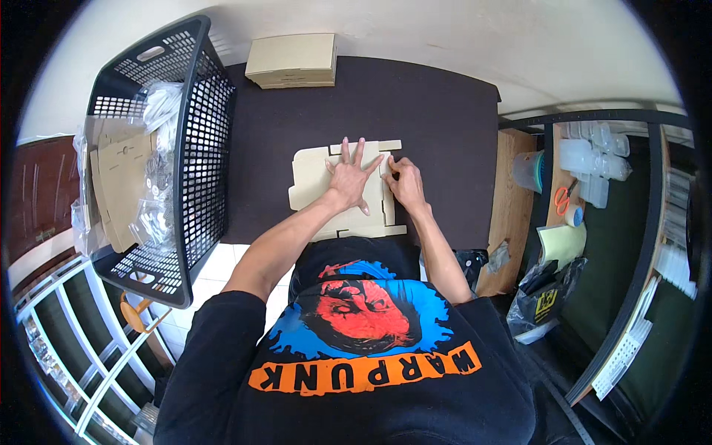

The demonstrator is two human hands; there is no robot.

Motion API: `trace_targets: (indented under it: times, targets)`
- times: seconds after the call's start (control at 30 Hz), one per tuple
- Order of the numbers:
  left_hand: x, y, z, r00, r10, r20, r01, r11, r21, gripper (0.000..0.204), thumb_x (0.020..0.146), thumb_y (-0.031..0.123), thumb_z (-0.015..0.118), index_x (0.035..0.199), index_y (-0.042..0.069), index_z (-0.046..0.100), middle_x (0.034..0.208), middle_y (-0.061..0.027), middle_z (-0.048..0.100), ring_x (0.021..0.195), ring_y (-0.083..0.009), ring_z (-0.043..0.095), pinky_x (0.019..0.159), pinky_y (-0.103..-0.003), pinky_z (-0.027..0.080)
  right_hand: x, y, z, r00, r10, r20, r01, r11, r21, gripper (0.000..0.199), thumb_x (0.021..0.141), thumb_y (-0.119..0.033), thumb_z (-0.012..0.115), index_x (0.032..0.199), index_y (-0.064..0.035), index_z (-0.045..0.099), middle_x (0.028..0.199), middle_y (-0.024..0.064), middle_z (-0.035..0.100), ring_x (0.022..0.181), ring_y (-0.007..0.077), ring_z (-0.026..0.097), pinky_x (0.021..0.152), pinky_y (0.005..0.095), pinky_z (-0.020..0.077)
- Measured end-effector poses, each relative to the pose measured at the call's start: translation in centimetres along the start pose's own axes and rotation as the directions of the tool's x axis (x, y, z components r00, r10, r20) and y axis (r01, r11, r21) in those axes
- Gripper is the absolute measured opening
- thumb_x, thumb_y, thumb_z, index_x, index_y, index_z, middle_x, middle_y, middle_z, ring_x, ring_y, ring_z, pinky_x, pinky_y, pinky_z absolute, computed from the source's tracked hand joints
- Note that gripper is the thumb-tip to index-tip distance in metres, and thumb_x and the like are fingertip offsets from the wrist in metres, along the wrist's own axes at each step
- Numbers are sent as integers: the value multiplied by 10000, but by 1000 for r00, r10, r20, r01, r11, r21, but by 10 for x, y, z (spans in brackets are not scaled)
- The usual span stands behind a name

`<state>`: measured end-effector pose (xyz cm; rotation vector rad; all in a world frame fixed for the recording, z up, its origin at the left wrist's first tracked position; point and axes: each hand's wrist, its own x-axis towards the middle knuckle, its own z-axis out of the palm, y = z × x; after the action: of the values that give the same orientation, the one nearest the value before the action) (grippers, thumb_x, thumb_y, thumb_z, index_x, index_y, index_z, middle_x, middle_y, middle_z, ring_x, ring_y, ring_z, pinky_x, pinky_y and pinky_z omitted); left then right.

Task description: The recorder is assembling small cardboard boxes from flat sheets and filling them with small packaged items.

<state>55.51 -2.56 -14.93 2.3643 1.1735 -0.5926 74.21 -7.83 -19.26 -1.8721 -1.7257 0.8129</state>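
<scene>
A flat, unfolded cardboard box (308, 180) lies on the dark table, with flaps and slots along its right side. Fingers spread, my left hand (348, 182) presses flat on its middle. My right hand (407, 187) is at the right edge, its fingers curled and pinching a narrow flap there. Part of the flap is hidden under the fingertips.
At the table's far side stands a closed cardboard box (291, 61). A black plastic basket (204, 141) on the left holds cardboard pieces (124, 182) and clear plastic bags. To the right are shelves with clear plastic containers (593, 157), orange scissors (562, 200) and a tape roll (574, 215).
</scene>
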Motion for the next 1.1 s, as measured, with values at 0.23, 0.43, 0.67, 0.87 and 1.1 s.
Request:
trace_targets:
  times: [0.23,0.43,0.67,0.87,1.1]
  targets:
    - [4,0,-2,999,-14,32,12,999,39,1530,496,667,989,1724,401,116,1786,-232,-45,1586,-609,-1,1012,-784,511,-5,-7,3,999,29,-32,-30,999,-43,471,882,-121,819,1321,15,715,906,186,646,829,371,664,752,462,518]
    - [1,2,-8,999,42,33,-44,997,58,1538,500,673,985,1718,439,76,1780,-252,-37,1551,-672,-10,1004,-795,506,-7,-5,2,1000,20,-16,-22,995,-94,410,905,-184,814,1276,-27,739,873,175,646,815,399,662,735,492,514]
    - [2,16,-10,998,-14,54,20,994,-110,1321,657,860,788,1723,411,149,1769,-291,-46,1551,-676,-37,1033,-941,277,-7,-11,-1,975,222,16,-219,971,-97,484,917,-226,817,1384,-139,725,752,141,706,694,346,692,704,464,537]
    - [0,29,20,985,-129,-110,90,947,-307,1175,750,661,866,1709,354,261,1780,-254,-62,1585,-607,-109,1034,-982,67,6,27,3,984,159,84,-174,961,216,414,972,-193,788,1378,-134,737,689,106,727,560,145,669,567,364,536]
    - [0,30,22,988,-130,-77,100,945,-311,1076,803,636,838,1695,331,318,1781,-251,-39,1584,-604,-120,1029,-982,57,5,22,-6,890,455,42,-403,739,540,380,874,-59,888,714,-59,543,641,99,702,435,108,601,365,259,438]
